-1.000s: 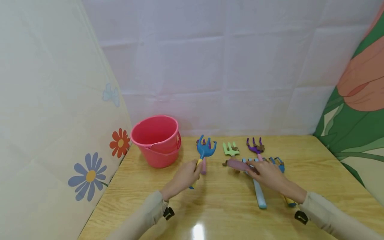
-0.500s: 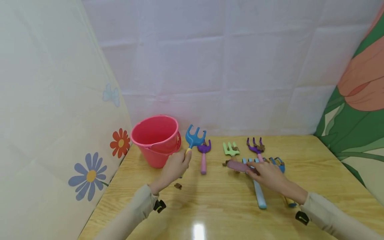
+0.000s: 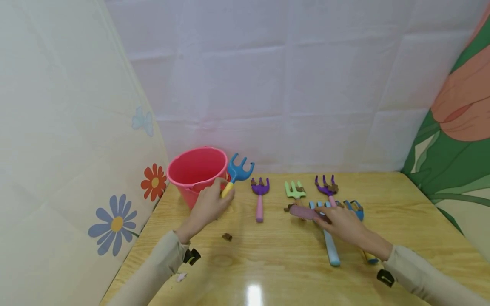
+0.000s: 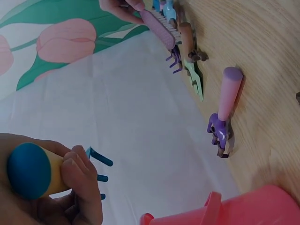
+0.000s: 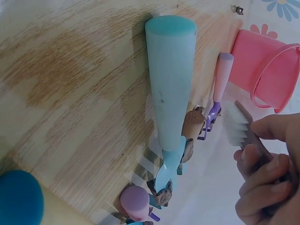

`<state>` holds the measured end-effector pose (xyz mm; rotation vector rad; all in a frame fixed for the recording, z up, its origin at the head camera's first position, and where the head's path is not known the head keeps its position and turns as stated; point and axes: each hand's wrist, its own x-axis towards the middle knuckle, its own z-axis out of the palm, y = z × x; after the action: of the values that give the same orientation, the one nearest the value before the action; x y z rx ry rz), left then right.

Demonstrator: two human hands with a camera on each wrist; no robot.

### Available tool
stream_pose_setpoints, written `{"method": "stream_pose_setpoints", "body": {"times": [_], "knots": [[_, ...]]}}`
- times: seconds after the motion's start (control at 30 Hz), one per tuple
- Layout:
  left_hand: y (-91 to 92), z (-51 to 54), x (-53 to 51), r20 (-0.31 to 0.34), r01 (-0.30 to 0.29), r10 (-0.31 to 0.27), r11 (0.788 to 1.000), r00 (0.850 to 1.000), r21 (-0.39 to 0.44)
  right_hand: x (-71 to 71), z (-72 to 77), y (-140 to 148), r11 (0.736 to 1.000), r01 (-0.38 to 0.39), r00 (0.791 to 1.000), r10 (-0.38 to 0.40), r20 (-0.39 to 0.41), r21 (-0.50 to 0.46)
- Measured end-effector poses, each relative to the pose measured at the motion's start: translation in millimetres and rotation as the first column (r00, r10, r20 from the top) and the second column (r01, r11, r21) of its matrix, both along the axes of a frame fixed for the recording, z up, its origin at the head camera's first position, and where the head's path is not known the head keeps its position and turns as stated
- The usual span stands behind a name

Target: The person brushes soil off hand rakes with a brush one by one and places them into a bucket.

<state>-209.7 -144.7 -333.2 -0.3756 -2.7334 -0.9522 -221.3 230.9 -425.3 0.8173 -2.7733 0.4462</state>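
Note:
My left hand (image 3: 209, 204) grips the yellow handle of a blue toy hand rake (image 3: 239, 171), held up in front of the right side of a pink bucket (image 3: 186, 194). In the left wrist view, fingers curl round that handle near its blue end cap (image 4: 29, 171). My right hand (image 3: 340, 222) holds a mauve scrub brush (image 3: 302, 211) above several other tools. White bristles (image 5: 236, 124) show on it in the right wrist view. Beneath it lies a light blue rake (image 3: 331, 250). A purple rake with a pink handle (image 3: 260, 208) lies between the hands.
A green fork (image 3: 294, 191), another purple rake (image 3: 327, 188) and a second blue rake (image 3: 360, 213) lie at the back right, with brown clumps on their tines. A brown clump (image 3: 227, 236) and a pale scrap (image 3: 181, 277) lie on the wooden table (image 3: 283, 267).
My left hand has lifted the blue rake and carried it left, from over the purple rake to beside the bucket. A brown clump has come into view. The right hand stays in place.

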Motion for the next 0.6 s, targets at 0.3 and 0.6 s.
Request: {"method": "stream_pose_setpoints", "body": {"times": [0.3, 0.6], "knots": [[-17.4, 14.6, -6.5, -0.044, -0.021, 0.019, 0.999, 0.999, -0.027, 1.4, 0.3, 0, 1.000, 0.010, 1.000, -0.010, 0.010, -0.003], [-32.6, 22.1, -14.1, -0.128, -0.049, 0.037, 0.995, 0.991, -0.091, 1.7, -1.2, 1, 1.000, -0.001, 1.000, 0.001, 0.000, -0.004]]}}
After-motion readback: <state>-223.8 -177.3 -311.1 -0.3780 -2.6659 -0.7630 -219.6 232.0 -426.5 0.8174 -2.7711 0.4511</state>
